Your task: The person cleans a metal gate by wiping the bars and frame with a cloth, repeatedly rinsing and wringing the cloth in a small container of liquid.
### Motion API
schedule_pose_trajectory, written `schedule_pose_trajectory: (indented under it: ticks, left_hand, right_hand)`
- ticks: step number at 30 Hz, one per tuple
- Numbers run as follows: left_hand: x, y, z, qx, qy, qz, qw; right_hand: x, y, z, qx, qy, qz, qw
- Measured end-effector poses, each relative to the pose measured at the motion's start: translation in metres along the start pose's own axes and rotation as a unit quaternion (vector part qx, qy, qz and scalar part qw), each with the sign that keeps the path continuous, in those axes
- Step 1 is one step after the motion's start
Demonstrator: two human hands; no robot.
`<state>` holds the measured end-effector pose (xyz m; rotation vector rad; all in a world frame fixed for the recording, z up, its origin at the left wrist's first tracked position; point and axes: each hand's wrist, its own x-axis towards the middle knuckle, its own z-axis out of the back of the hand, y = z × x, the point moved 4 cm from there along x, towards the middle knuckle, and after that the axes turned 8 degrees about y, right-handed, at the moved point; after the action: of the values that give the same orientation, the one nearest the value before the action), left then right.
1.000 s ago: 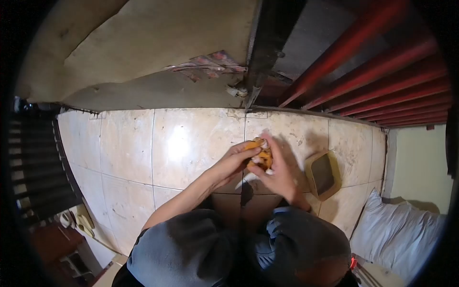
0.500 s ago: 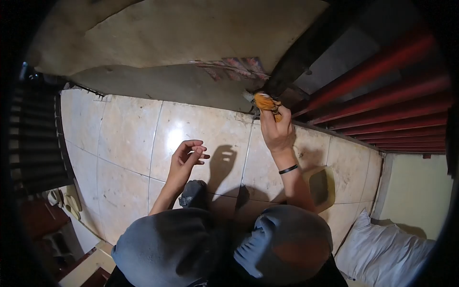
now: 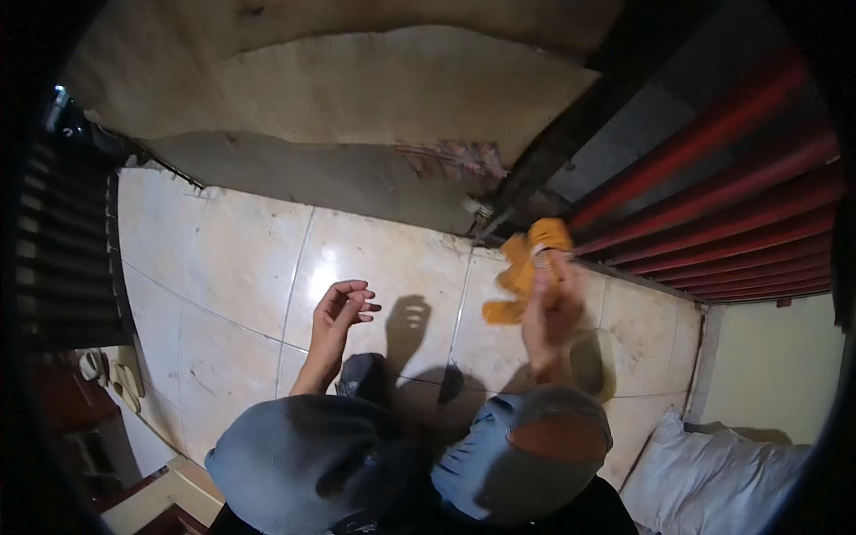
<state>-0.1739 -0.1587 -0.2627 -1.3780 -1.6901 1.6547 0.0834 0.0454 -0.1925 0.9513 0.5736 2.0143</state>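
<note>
An orange cloth (image 3: 522,263) is gripped in my right hand (image 3: 551,308), which is blurred by motion. The cloth hangs loosely over the tiled floor (image 3: 383,259), near the foot of the red metal bars. My left hand (image 3: 339,312) holds nothing; its fingers are loosely bent and apart above the tiles, with their shadow to the right. Beside my right wrist, partly behind it, stands a container with a pale yellowish rim (image 3: 608,357) and a dark inside.
A worn wall (image 3: 294,169) with peeling covering runs along the floor's far edge. Red bars (image 3: 713,209) slant along the right, and a dark slatted panel (image 3: 67,259) is at left. A white sack (image 3: 704,477) lies lower right; pale slippers (image 3: 125,379) lie lower left.
My right hand has drawn back from the corner by the dark post toward me and slightly right, bringing the orange cloth, which now hangs more spread out. My left hand has barely shifted.
</note>
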Motion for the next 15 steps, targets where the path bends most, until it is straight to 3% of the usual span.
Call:
schedule_pose_trajectory:
  ticks: [1,3,5,6,9,11,13,15]
  left_hand:
    - [-0.001,0.001,-0.003,-0.018,-0.003,0.016,1.000]
    - [0.002,0.008,-0.009,-0.020,0.015,0.027,0.999]
    - [0.007,0.011,-0.017,-0.019,0.030,0.028,0.999]
    - [0.009,0.011,-0.020,-0.013,0.040,0.030,0.999]
    - [0.010,0.001,-0.027,-0.012,0.050,0.027,0.998]
    - [0.007,-0.005,-0.027,-0.018,0.057,0.019,0.998]
    - [0.004,-0.007,-0.024,-0.031,0.054,0.009,0.998]
    - [-0.001,-0.011,-0.022,-0.039,0.047,0.004,0.998]
  right_hand:
    - [0.016,0.023,0.019,-0.051,-0.100,0.154,0.982]
    - [0.054,0.059,0.033,-0.078,-0.072,0.139,0.985]
    - [0.084,0.071,0.012,-0.292,0.005,0.185,0.938]
    - [0.089,0.066,-0.008,-0.380,0.001,0.118,0.917]
    - [0.096,0.069,-0.016,-0.467,0.009,0.068,0.882]
    - [0.101,0.073,-0.001,-0.453,0.037,0.094,0.886]
    - [0.106,0.077,0.007,-0.419,0.128,0.093,0.894]
    - [0.105,0.076,0.008,-0.413,0.115,0.114,0.896]
